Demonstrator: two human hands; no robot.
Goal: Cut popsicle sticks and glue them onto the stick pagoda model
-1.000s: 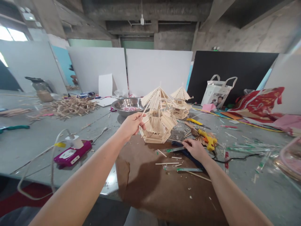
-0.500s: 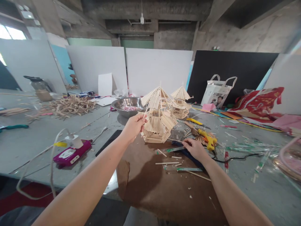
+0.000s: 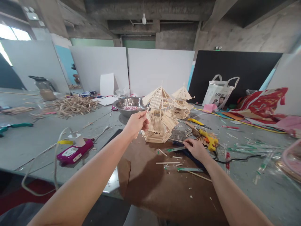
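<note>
A pavilion model made of thin wooden sticks (image 3: 160,119) stands on a brown sheet (image 3: 152,179) in front of me. My left hand (image 3: 136,123) is raised against its left side, fingers pinched on a thin wooden stick that touches the roof edge. My right hand (image 3: 196,149) rests palm down on the sheet to the model's right, fingers curled over a dark blue tool (image 3: 185,153); what it grips is unclear. A yellow glue gun (image 3: 209,140) lies just beyond that hand. A second, smaller stick pavilion (image 3: 181,102) stands behind the first.
A steel bowl (image 3: 129,105) sits behind the model, a heap of sticks (image 3: 72,106) at the far left. A magenta box (image 3: 74,152) with white cable lies at the left. Bags (image 3: 219,91), red wrapping (image 3: 261,102) and scraps crowd the right. Loose sticks (image 3: 168,162) lie on the sheet.
My left hand has edged slightly right and up along the model's side with the stick. My right hand has stayed in place.
</note>
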